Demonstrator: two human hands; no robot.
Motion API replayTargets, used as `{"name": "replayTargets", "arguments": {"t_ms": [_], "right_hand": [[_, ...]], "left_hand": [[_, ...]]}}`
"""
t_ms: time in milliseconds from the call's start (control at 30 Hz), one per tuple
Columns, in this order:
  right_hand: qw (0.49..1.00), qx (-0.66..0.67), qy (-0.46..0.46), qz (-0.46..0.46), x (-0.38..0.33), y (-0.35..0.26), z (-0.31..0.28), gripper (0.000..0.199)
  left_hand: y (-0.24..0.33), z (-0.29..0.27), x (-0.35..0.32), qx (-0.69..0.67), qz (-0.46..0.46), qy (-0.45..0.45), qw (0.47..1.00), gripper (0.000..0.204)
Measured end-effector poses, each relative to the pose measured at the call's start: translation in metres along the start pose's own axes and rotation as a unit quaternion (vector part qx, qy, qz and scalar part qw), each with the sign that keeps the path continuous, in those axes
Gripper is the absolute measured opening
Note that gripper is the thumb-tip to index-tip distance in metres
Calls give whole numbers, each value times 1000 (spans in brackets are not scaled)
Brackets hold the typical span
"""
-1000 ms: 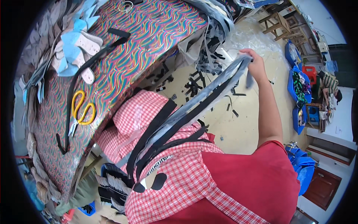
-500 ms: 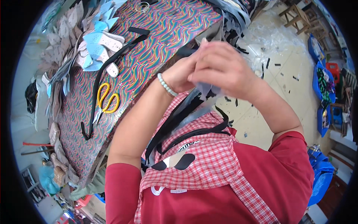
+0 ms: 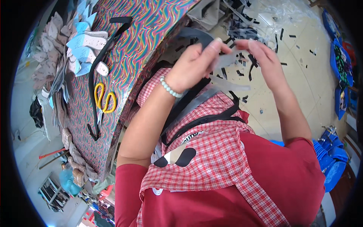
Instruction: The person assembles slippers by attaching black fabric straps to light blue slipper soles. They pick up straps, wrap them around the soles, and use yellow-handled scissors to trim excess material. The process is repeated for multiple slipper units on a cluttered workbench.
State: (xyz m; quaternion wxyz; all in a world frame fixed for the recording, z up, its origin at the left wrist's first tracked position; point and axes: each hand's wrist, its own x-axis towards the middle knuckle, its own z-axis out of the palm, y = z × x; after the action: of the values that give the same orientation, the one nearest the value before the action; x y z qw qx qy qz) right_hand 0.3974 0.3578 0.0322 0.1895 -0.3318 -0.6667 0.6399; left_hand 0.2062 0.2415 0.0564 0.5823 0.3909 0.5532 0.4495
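Note:
My left hand (image 3: 196,64), with a beaded bracelet at its wrist, is closed with thumb and fingers around a translucent grey strip (image 3: 226,59). The strip spans the gap to my right hand (image 3: 262,58), whose fingertips appear to pinch its other end. Part of the strip is hidden behind my left fingers. Below my hands, black strips (image 3: 186,99) and greyish translucent strips (image 3: 196,101) lie across my lap on the red checked apron (image 3: 215,166). Yellow-handled scissors (image 3: 105,99) lie on the table to the left, beside a long black strip (image 3: 92,81).
The table (image 3: 132,56) has a colourful wavy-patterned cover. Stacked insole-shaped pieces (image 3: 85,49) in blue and pale pink crowd its far left. Black scraps (image 3: 240,72) litter the tiled floor beyond my hands. Blue trays (image 3: 334,64) stand at the far right.
My hands were together and have moved apart, my right hand to the right, with the translucent strip now showing between them. The view has shifted, bringing more floor scraps into sight.

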Motion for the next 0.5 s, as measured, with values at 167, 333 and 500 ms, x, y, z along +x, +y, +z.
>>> {"name": "replayTargets", "arguments": {"t_ms": [167,333,500], "right_hand": [[917,325,-160,164,20,-1,26,46],[957,280,-50,59,28,2,53,35],[963,153,-210,71,23,2,55,27]], "left_hand": [[-24,19,-3,95,-20,-123,988,44],[-52,1,-10,121,-21,-78,989,43],[-30,-24,-9,-212,30,-26,977,48]]}}
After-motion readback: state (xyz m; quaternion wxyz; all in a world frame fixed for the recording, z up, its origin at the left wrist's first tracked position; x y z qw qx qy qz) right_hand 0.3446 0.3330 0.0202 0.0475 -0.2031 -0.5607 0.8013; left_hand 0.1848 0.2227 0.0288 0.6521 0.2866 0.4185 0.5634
